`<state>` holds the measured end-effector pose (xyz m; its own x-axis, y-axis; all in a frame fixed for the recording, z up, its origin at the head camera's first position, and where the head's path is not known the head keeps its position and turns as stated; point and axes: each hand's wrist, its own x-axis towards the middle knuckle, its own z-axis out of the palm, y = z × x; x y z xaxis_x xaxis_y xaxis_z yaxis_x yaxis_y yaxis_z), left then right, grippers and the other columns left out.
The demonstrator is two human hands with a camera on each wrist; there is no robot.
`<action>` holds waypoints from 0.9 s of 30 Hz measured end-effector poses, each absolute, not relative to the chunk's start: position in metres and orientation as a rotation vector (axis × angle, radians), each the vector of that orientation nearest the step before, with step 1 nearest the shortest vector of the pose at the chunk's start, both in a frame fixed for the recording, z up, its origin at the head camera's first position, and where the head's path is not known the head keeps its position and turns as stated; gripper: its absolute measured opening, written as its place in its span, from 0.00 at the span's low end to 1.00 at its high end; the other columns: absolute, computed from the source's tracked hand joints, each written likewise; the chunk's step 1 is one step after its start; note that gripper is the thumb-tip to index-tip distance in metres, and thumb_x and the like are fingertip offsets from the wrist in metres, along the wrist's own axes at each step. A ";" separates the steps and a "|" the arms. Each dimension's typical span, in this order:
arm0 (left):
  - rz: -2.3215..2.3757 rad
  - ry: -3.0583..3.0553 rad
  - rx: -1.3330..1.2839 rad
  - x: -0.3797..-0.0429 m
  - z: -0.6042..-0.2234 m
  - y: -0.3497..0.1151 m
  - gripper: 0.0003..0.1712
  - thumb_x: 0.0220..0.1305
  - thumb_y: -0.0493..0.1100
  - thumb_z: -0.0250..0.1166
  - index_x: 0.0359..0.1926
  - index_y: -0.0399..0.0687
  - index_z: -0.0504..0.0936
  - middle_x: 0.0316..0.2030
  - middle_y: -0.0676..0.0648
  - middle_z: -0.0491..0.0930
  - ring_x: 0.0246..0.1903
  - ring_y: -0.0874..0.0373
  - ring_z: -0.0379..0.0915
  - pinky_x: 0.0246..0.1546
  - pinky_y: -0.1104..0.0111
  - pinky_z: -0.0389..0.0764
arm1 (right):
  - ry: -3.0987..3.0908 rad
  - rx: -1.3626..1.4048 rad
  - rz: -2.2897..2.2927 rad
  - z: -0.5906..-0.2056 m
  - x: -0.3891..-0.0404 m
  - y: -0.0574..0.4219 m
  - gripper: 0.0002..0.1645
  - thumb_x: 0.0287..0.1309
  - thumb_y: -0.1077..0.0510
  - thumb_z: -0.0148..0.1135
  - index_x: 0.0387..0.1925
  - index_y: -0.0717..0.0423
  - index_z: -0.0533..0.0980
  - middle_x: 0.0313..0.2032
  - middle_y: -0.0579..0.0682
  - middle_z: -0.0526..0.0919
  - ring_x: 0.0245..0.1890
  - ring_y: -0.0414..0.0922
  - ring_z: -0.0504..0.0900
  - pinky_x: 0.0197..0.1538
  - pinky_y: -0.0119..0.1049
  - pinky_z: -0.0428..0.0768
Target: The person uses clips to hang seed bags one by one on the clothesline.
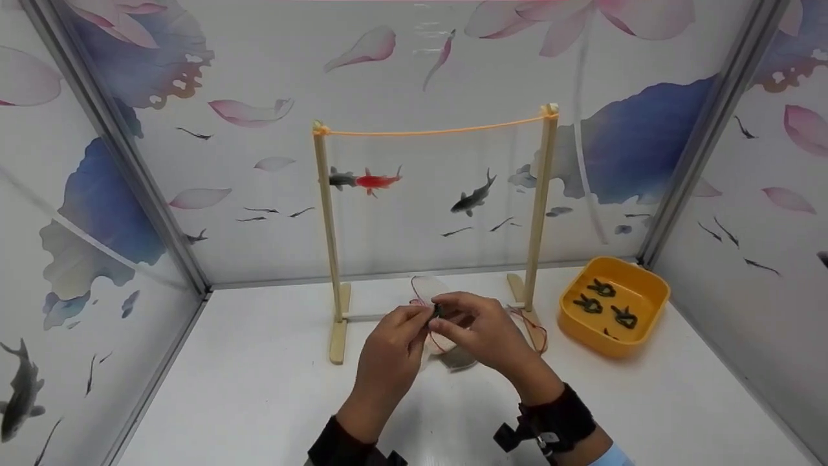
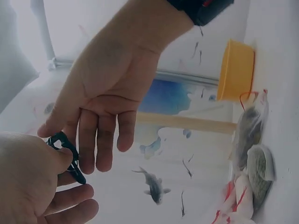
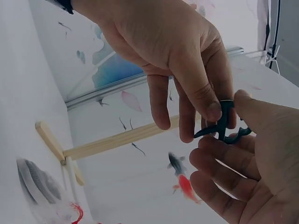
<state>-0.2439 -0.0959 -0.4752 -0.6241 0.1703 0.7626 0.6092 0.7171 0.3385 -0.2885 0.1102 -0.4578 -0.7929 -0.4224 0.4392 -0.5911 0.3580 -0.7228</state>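
Between both hands is a small dark green clip [image 1: 436, 312], held in front of the wooden frame. My left hand [image 1: 391, 349] pinches it with thumb and fingertips. From the other side my right hand [image 1: 482, 333] also pinches it, thumb and index finger at one end. In the left wrist view the clip [image 2: 67, 156] shows a looped end near the right thumb. The right wrist view shows the clip [image 3: 224, 123] with slim handles and a curved jaw, partly covered by fingers. Sheer pouches [image 2: 259, 170] with red drawstrings lie on the table behind the hands, largely hidden in the head view.
A wooden frame [image 1: 537, 213] stands at the back, with an orange cord [image 1: 433, 133] strung between its post tops. To the right sits a yellow basin [image 1: 614, 343] containing several dark green clips [image 1: 601, 288]. Printed panels enclose the white table [image 1: 259, 388].
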 end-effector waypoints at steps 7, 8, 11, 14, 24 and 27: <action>-0.850 -2.277 -0.565 -0.244 -0.469 -0.110 0.26 0.73 0.39 0.80 0.69 0.41 0.89 0.61 0.44 0.91 0.51 0.54 0.90 0.48 0.63 0.92 | -2.423 0.987 1.528 -0.458 -0.293 0.117 0.26 0.74 0.53 0.78 0.67 0.59 0.86 0.51 0.55 0.95 0.45 0.50 0.95 0.50 0.32 0.91; -0.900 -2.317 -0.565 -0.244 -0.467 -0.113 0.28 0.75 0.41 0.79 0.72 0.42 0.87 0.63 0.44 0.90 0.53 0.53 0.90 0.49 0.61 0.92 | -2.419 1.001 1.552 -0.458 -0.294 0.118 0.26 0.74 0.54 0.78 0.67 0.60 0.86 0.51 0.56 0.95 0.45 0.49 0.94 0.50 0.31 0.91; -1.072 -2.430 -0.592 -0.244 -0.462 -0.121 0.33 0.79 0.49 0.74 0.78 0.44 0.81 0.69 0.43 0.87 0.61 0.50 0.89 0.56 0.56 0.93 | -2.413 1.035 1.603 -0.458 -0.297 0.123 0.26 0.74 0.55 0.78 0.67 0.61 0.86 0.50 0.56 0.95 0.43 0.47 0.93 0.48 0.30 0.91; -1.209 -2.490 -0.648 -0.245 -0.458 -0.127 0.33 0.82 0.53 0.71 0.79 0.44 0.80 0.69 0.43 0.86 0.65 0.48 0.87 0.58 0.52 0.92 | -2.400 1.071 1.642 -0.459 -0.299 0.125 0.25 0.74 0.57 0.78 0.67 0.63 0.86 0.50 0.58 0.94 0.42 0.45 0.93 0.45 0.31 0.91; -1.229 -2.525 -0.715 -0.246 -0.457 -0.135 0.33 0.80 0.55 0.73 0.77 0.46 0.82 0.63 0.48 0.88 0.66 0.51 0.86 0.69 0.46 0.86 | -2.372 1.149 1.724 -0.461 -0.302 0.130 0.25 0.73 0.58 0.79 0.66 0.64 0.86 0.56 0.64 0.93 0.44 0.41 0.92 0.46 0.30 0.91; -1.215 -2.505 -0.685 -0.246 -0.457 -0.136 0.30 0.79 0.55 0.74 0.74 0.49 0.85 0.60 0.49 0.89 0.64 0.53 0.87 0.63 0.49 0.88 | -2.437 1.142 1.693 -0.459 -0.306 0.136 0.24 0.76 0.56 0.76 0.66 0.61 0.86 0.57 0.62 0.93 0.48 0.43 0.93 0.50 0.33 0.91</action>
